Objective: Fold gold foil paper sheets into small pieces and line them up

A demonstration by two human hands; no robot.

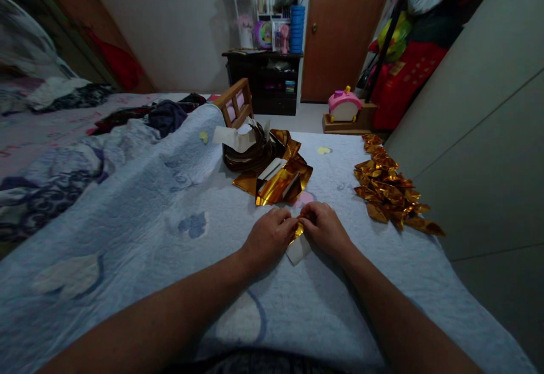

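My left hand (pixel 271 236) and my right hand (pixel 325 228) meet over the bed, both pinching one sheet of gold foil paper (pixel 300 249). Its pale backing faces up at the near end, and a strip of gold shows between my fingers. The fingertips hide the sheet's far part. Just beyond my hands lie loose gold foil sheets (pixel 283 184), shiny and partly curled. Behind them sits a curved stack of brown-edged paper (pixel 246 156) with pale sheets sticking up. Off to the right is a heap of folded gold foil pieces (pixel 389 184).
A pale blue quilt (pixel 191 266) covers the bed under my hands. Bunched clothes (pixel 165 116) lie at the left. Past the bed's far edge stand a dark cabinet (pixel 263 88), a pink toy case (pixel 344 106) and a wooden door (pixel 344 34). A pale wall panel (pixel 480 136) borders the right.
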